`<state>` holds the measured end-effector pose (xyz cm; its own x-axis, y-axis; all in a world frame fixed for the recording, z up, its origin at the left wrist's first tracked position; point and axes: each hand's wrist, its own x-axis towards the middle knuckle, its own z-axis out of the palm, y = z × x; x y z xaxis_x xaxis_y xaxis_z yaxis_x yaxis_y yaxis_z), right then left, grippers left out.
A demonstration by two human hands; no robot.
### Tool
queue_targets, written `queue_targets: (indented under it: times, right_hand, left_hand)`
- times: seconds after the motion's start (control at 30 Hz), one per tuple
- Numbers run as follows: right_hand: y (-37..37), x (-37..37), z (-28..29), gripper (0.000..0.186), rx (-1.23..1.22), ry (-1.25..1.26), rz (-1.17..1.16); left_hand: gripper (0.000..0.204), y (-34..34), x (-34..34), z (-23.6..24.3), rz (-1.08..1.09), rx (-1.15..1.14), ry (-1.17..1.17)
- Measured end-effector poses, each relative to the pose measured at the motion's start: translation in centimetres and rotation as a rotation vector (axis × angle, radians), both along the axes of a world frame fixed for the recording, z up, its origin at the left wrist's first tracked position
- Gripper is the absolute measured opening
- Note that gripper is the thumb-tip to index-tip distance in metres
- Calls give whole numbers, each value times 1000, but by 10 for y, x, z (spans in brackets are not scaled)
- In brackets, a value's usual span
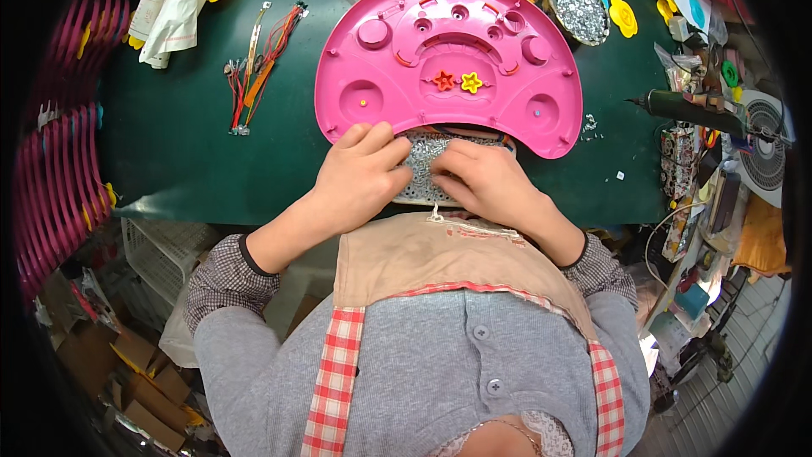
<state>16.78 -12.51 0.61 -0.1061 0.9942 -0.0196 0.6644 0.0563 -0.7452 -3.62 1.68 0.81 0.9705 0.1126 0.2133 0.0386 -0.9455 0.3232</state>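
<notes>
Dark green bench (190, 165), stuff crowded round its edges: wire bundle (258, 76) off to the L, round heap of silver bits (579, 10) top R, prob. kept aside to leave the middle free. Screw tray (416, 198) sits right at the near edge, between the hands, presumably for a short reach. L hand (362, 171) is at its L side, fingers curled, nearly closed; R hand (484, 176) dips over the R side, fingertips bunched in a loose pinch. Can't tell if either has hold of anything, tips too hidden.

Pink shell (461, 106) lies flat just beyond the tray, approx. centre, likely hollow side up for access. It's glossy, arch-shaped, w/ raised rim, posts & round recesses; red star (443, 80) & yellow star (471, 82) sit side by side mid-panel.
</notes>
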Motion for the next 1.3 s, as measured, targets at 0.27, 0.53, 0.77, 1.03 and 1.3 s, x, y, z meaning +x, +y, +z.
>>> queue_targets:
  times: [0.27, 0.53, 0.77, 1.03, 1.3]
  right_hand:
    - [22, 58, 19, 18, -44, 431, -380]
    - [59, 91, 9, 9, 170, -350, -103]
    - [70, 90, 9, 9, 89, -383, -46]
    - [87, 86, 16, 10, -76, -498, -77]
    - [43, 91, 24, 19, 274, -59, -405]
  left_hand:
    - [12, 8, 9, 0, -65, -158, -62]
    - [23, 9, 15, 0, -4, -517, -115]
    - [19, 14, 13, -2, 10, -660, -135]
    - [11, 39, 34, 5, 81, -678, -164]
    - [11, 71, 89, -23, 76, -341, -128]
